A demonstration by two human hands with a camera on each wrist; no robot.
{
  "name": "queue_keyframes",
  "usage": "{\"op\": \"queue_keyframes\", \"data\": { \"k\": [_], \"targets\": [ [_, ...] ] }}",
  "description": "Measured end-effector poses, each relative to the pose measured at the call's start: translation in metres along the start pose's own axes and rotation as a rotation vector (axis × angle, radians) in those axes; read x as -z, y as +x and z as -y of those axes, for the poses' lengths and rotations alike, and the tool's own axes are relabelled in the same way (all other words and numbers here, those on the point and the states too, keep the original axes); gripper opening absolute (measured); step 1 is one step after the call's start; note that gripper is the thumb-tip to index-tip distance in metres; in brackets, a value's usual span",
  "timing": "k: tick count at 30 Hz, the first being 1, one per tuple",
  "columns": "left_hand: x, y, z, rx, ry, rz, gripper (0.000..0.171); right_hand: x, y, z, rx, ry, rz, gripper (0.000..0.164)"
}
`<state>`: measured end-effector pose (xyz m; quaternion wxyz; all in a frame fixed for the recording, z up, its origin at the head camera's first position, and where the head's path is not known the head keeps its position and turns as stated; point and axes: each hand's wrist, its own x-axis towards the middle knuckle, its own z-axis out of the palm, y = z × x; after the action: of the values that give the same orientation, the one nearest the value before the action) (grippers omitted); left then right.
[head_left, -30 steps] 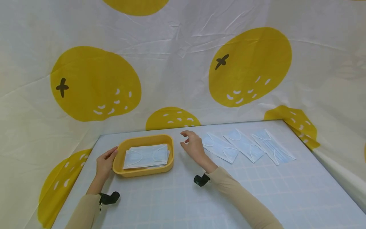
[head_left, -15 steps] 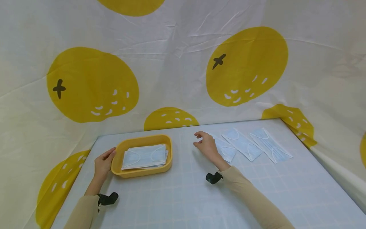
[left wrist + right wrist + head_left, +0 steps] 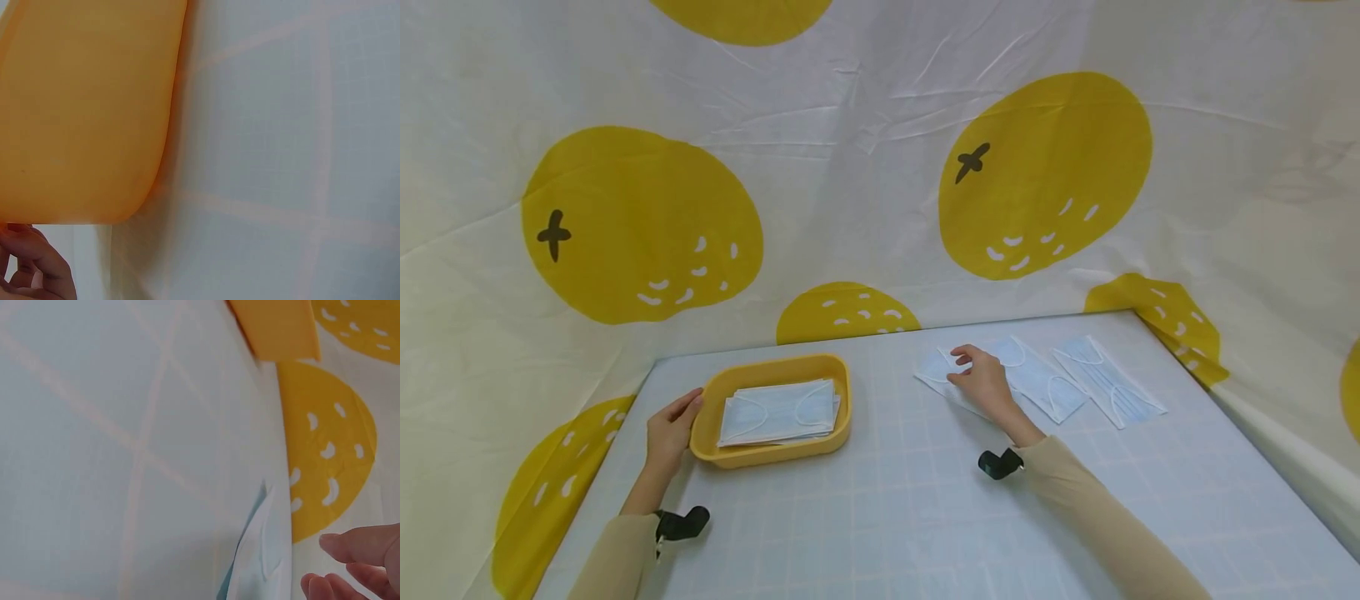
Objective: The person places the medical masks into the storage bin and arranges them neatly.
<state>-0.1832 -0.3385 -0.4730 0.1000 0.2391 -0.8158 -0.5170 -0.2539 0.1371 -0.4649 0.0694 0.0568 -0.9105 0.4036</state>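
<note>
At the left of the table, a yellow tray (image 3: 771, 457) holds a small stack of pale blue face masks (image 3: 778, 412). My left hand (image 3: 668, 433) holds the tray's left end, its curled fingers at the rim; the left wrist view shows the tray wall (image 3: 87, 112) close up. My right hand (image 3: 988, 383) hovers over the leftmost loose mask (image 3: 934, 371) with fingers loosely bent and nothing between them, hiding part of it. Farther right lie a middle mask (image 3: 1045, 387) and a rightmost mask (image 3: 1108, 379). In the right wrist view the fingertips (image 3: 353, 547) are apart from a mask (image 3: 256, 556).
A light blue checked cloth (image 3: 880, 517) covers the table. Behind it hangs a white curtain (image 3: 857, 192) printed with yellow fruit. A dark wrist camera (image 3: 1000, 463) is strapped to the right wrist, another camera (image 3: 683, 523) to the left.
My right hand has moved right, from beside the tray to above the leftmost loose mask. The left hand stays at the tray, and the masks lie as before.
</note>
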Motion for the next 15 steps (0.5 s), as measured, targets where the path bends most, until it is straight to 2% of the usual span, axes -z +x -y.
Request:
{"op": "queue_keyframes", "data": {
  "k": [5,15],
  "targets": [
    [0.0,-0.002,-0.003,0.001,0.002,0.003,0.052,0.01,-0.006,-0.014,0.009,-0.019,-0.015,0.037],
    [0.001,0.0,-0.001,-0.013,0.006,-0.003,0.051,0.032,-0.019,-0.041,-0.045,-0.046,-0.062,0.037]
  ]
}}
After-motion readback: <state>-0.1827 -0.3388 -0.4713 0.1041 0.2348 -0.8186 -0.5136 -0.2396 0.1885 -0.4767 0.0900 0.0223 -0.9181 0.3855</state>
